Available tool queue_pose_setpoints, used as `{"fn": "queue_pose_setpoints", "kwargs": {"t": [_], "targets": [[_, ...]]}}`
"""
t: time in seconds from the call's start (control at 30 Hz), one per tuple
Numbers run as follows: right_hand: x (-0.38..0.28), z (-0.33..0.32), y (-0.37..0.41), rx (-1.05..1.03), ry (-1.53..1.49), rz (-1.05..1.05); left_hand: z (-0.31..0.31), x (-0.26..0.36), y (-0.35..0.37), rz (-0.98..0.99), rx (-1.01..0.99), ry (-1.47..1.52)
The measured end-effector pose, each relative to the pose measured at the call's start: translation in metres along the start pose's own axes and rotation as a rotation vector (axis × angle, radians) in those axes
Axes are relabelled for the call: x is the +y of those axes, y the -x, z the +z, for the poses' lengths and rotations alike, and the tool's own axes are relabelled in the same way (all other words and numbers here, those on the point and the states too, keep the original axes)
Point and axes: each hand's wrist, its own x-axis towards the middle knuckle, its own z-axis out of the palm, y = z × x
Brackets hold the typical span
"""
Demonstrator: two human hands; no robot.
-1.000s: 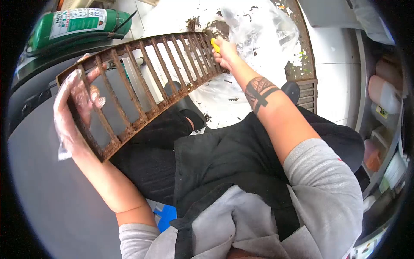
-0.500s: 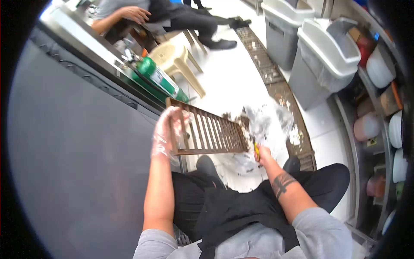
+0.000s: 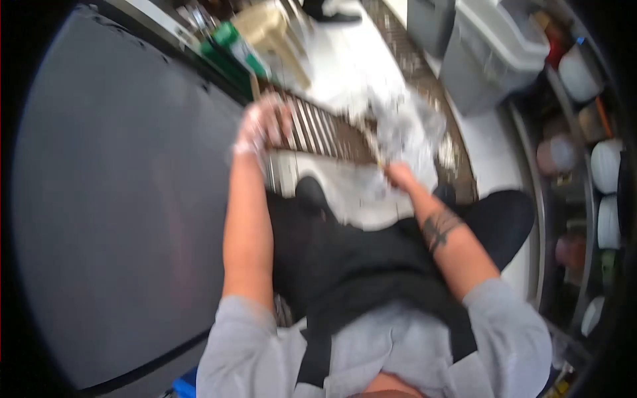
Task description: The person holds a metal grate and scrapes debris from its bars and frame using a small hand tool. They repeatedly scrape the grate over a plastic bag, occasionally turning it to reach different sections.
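Observation:
My left hand (image 3: 260, 126), in a clear plastic glove, is closed around the near end of a brown slatted drain grate (image 3: 348, 142). The grate is held tilted over the floor, its far end reaching toward my right hand (image 3: 401, 176). Bare and closed, that hand grips a small yellow-handled tool (image 3: 381, 163) right at the grate's far corner; the tool's working end is blurred. Behind the corner, a crumpled clear plastic bag (image 3: 415, 132) with dark and pale debris lies on the white floor.
An open drain channel (image 3: 458, 162) with pale scraps runs along the right. Beyond it stand grey bins (image 3: 488, 66) and a shelf with white containers (image 3: 605, 166). A dark grey panel (image 3: 126, 199) borders my left. A green cylinder (image 3: 232, 46) and beige stool (image 3: 262, 26) are ahead.
The view has tipped downward, so hands, grate and floor sit higher in it. Both hands keep their hold. The seated person ahead has mostly left the view.

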Motion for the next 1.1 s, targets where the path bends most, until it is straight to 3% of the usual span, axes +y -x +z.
{"fn": "queue_pose_setpoints", "kwargs": {"t": [0.1,0.17,0.27,0.37,0.4,0.47,0.6,0.73,0.77,0.9,1.1], "targets": [[-0.021,0.006,0.034,0.016,-0.121,0.070,0.008,0.014,0.012,-0.129,0.019,0.041],[-0.019,0.008,0.031,-0.017,-0.151,0.089,-0.011,0.005,-0.009,-0.085,0.064,-0.001],[-0.016,0.001,0.019,-0.077,-0.075,-0.016,-0.021,0.018,-0.022,-0.087,0.055,-0.060],[-0.013,-0.004,0.009,-0.048,0.250,-0.126,-0.026,0.023,-0.025,-0.088,0.010,-0.106],[-0.010,-0.004,0.003,-0.061,0.241,-0.105,-0.029,0.024,-0.026,-0.092,-0.008,-0.134],[-0.007,-0.001,-0.009,-0.013,0.306,-0.380,-0.028,0.025,-0.029,-0.115,0.009,-0.127],[-0.018,0.023,-0.016,-0.103,0.252,-0.451,-0.042,0.018,-0.040,-0.176,-0.017,-0.074],[-0.018,0.058,-0.024,-0.022,0.098,-0.257,-0.037,0.020,-0.038,-0.201,-0.022,-0.071],[-0.020,0.067,-0.025,0.076,0.099,-0.266,-0.038,0.020,-0.040,-0.221,-0.014,-0.073],[-0.018,0.062,-0.052,0.115,0.085,-0.343,-0.025,0.019,-0.034,-0.190,0.004,-0.089],[0.021,0.067,-0.033,0.048,0.042,-0.427,-0.024,0.019,-0.038,-0.198,0.041,-0.126]]}}
